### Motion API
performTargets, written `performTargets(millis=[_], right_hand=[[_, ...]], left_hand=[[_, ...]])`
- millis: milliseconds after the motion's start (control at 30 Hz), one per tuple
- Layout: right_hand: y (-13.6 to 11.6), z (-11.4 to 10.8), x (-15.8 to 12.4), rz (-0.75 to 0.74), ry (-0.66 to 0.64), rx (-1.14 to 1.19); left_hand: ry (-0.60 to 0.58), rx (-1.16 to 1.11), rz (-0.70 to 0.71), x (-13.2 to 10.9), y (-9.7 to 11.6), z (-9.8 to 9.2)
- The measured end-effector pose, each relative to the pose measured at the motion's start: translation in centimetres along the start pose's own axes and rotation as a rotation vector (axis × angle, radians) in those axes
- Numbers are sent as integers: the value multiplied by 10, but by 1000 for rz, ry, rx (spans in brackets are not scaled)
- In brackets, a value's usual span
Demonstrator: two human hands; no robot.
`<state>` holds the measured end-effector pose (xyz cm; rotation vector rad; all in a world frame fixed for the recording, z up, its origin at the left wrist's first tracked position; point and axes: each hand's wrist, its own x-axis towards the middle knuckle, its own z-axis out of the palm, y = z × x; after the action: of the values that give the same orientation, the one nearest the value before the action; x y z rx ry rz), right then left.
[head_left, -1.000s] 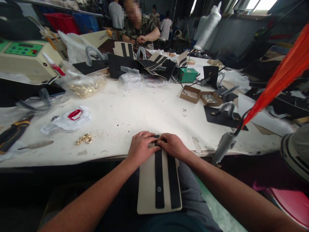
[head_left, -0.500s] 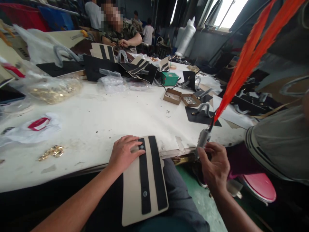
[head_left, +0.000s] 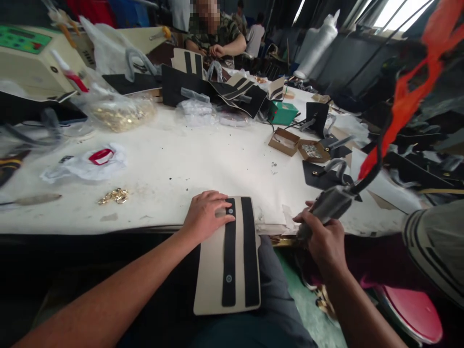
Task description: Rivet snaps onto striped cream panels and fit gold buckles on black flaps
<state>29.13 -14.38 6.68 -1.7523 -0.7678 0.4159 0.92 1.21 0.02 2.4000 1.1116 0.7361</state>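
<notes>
A cream leather panel [head_left: 213,270] with two black stripes and two snap buttons lies across my lap, its top end on the white table's [head_left: 188,164] near edge. My left hand [head_left: 205,217] presses flat on the panel's top end, fingers spread beside the upper snap. My right hand [head_left: 322,239] is closed around a grey metal handheld tool [head_left: 328,205], tilted, with a black cable and an orange-red wrapped hose [head_left: 406,104] rising up to the right.
On the table: gold hardware [head_left: 114,195], a white bag with a red ring [head_left: 92,162], two small cardboard boxes [head_left: 299,145], a green box [head_left: 282,112], black panels with handles, a beige machine [head_left: 34,60]. A person works opposite. Another person's striped sleeve [head_left: 435,241] is at the right.
My right hand left the panel, reached to the hanging tool at the table's right edge, gripped it and lifted it toward the panel. My left hand stayed on the panel.
</notes>
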Motion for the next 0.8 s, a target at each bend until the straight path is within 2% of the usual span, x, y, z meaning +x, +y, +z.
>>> performTargets(millis=[133, 233, 300, 433, 800], right_hand=[[-48, 74, -13, -68, -211, 487], [-64, 122, -14, -153, -308, 597], [-64, 141, -13, -176, -352, 600], [-57, 157, -10, -204, -394, 589], [-41, 166, -7, -269, -391, 563]], left_hand=[[5, -7, -20, 0, 1, 1], [10, -11, -28, 0, 4, 1], [8, -15, -32, 0, 5, 0], [2, -28, -27, 0, 5, -1], [-23, -39, -11, -1, 5, -5]])
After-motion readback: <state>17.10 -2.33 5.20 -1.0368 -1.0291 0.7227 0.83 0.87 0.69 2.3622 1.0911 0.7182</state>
